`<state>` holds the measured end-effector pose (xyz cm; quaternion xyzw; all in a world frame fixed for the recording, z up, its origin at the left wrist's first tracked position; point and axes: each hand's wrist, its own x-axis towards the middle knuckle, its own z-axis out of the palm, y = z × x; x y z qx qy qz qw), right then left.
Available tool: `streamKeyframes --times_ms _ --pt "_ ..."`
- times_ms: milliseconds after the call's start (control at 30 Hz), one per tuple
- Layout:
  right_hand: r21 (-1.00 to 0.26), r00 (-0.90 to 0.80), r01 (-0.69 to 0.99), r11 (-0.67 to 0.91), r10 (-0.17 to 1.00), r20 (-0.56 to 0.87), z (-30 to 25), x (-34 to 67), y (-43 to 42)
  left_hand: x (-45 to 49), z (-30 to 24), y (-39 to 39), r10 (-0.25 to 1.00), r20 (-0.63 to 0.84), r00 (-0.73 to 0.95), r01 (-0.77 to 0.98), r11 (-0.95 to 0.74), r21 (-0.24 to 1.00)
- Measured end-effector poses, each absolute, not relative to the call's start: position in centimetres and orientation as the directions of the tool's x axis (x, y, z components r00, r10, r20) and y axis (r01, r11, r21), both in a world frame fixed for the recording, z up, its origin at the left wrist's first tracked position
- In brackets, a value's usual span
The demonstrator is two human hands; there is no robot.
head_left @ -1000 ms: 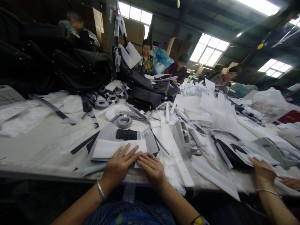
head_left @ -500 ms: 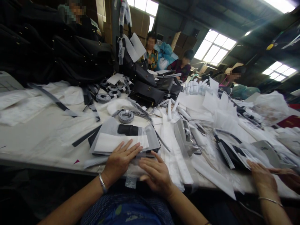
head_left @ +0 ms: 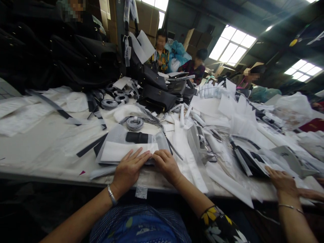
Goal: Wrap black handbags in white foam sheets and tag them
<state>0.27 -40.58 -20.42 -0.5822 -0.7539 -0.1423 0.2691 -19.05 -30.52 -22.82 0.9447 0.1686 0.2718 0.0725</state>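
On the table in front of me lies a black bag (head_left: 98,148) under a translucent wrapping sheet (head_left: 115,133). A folded white padding strip (head_left: 111,152) lies along its near side, and a black strap-like piece (head_left: 137,137) rests above that. My left hand (head_left: 129,170) presses flat on the padding strip, fingers stretched out. Beside it, my right hand (head_left: 167,166) has curled fingers together at the strip's right end, its fingertips close to the left ones. What those fingers pinch is hidden.
A coiled wrapped strap (head_left: 135,124) lies behind the bag. Black bags (head_left: 157,98) are heaped further back. White paper strips (head_left: 188,158) and a grey box (head_left: 196,136) lie to the right. A co-worker's hand (head_left: 283,180) touches another black bag (head_left: 249,160).
My right hand has moved up from the table edge to the padding strip, and its fingers have curled. My left hand stays flat on the strip.
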Motion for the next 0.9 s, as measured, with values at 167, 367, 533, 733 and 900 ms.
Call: streamKeyframes --times_ms 167,367,533,733,900 --pt "-0.058 -0.164 0.964 0.261 0.75 0.64 -21.6 0.3 -40.4 -18.7 -22.4 -30.6 0.378 0.526 0.761 0.274 -0.924 0.267" --pt "-0.011 -0.169 0.974 0.227 0.754 0.635 -22.3 0.0 -40.4 -18.3 -22.2 -30.7 0.379 0.558 0.739 0.27 -0.924 0.27" --pt "-0.034 -0.178 0.968 0.248 0.777 0.604 -20.7 -0.3 -41.3 -18.0 -22.8 -30.7 0.377 0.591 0.713 0.287 -0.926 0.244" --pt "-0.14 -0.116 0.975 0.169 0.938 0.326 -15.7 1.5 -36.9 -18.0 -22.8 -30.9 0.358 0.602 0.714 0.295 -0.933 0.206" --pt "-0.014 -0.045 0.999 0.045 0.998 0.045 -16.3 2.6 -31.5 -18.0 -22.6 -31.0 0.355 0.606 0.712 0.305 -0.933 0.189"
